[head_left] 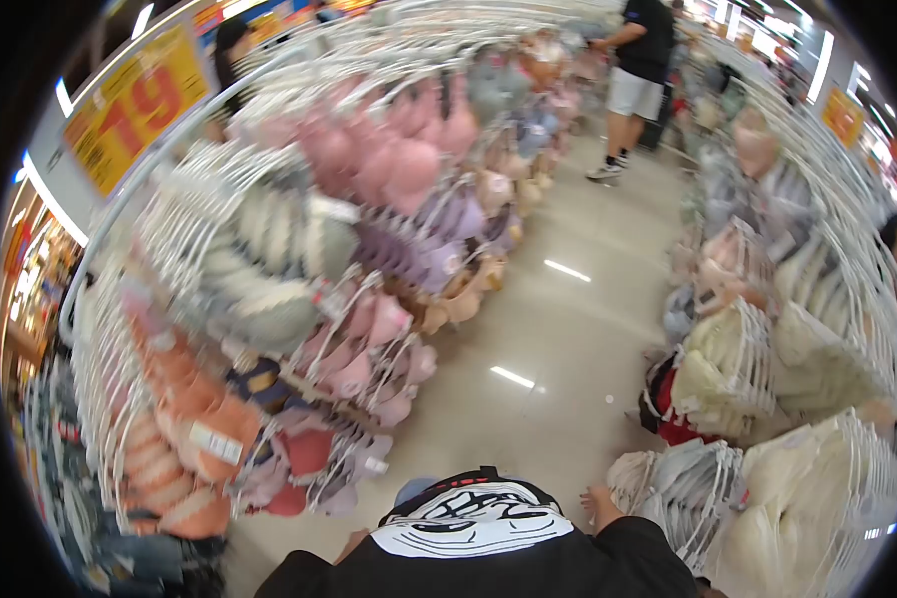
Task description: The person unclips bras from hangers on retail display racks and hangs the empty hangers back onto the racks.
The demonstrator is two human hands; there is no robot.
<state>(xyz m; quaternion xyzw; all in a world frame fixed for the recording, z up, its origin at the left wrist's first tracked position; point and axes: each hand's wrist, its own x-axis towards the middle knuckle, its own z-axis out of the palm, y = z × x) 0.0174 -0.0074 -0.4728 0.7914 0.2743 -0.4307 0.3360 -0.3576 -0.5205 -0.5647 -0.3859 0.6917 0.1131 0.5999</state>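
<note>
My right hand (pixel 600 506) is low in the view, with its fingers apart and nothing visible in them. It is close to the beige bras (pixel 632 480) on the right-hand rack; whether it touches them I cannot tell. Only a sliver of my left hand (pixel 352 544) shows beside my black shirt, its fingers hidden. The nearest goods on that side are mauve and red bras (pixel 309 453) and orange bras (pixel 204 429) on white hangers. Grey bras (pixel 696 488) and large cream bras (pixel 802 493) hang right of my right hand.
A tiled aisle (pixel 528 329) runs between two racks. Pink bras (pixel 399 149) and grey-green bras (pixel 279 249) fill the left rack; pale yellow bras (pixel 723 364) hang on the right. Ahead, a person in white shorts (pixel 636 92) stands in the aisle. A yellow price sign (pixel 138 108) hangs upper left.
</note>
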